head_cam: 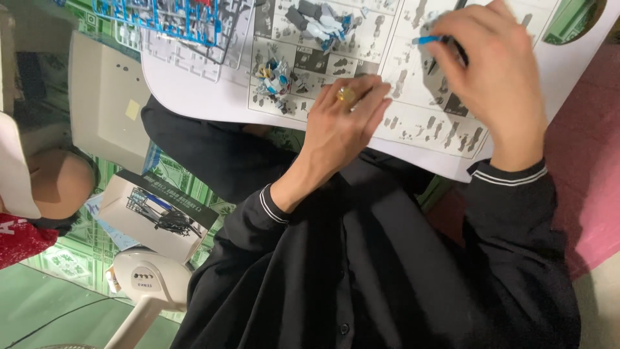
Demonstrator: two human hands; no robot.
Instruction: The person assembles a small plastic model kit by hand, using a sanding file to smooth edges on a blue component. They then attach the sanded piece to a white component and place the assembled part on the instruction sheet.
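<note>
Two hands over one instruction sheet, white, printed with grey assembly diagrams. Left hand rests palm-down near sheet's lower edge, fingers together, pinching small yellow part. Right hand curled toward sheet's right side, gripping one blue-handled tool. One small blue-and-white model figure lies on sheet's left part; two plastic sprues, blue and white, at its upper-left corner. One open box sits beyond sheet, lower left.
</note>
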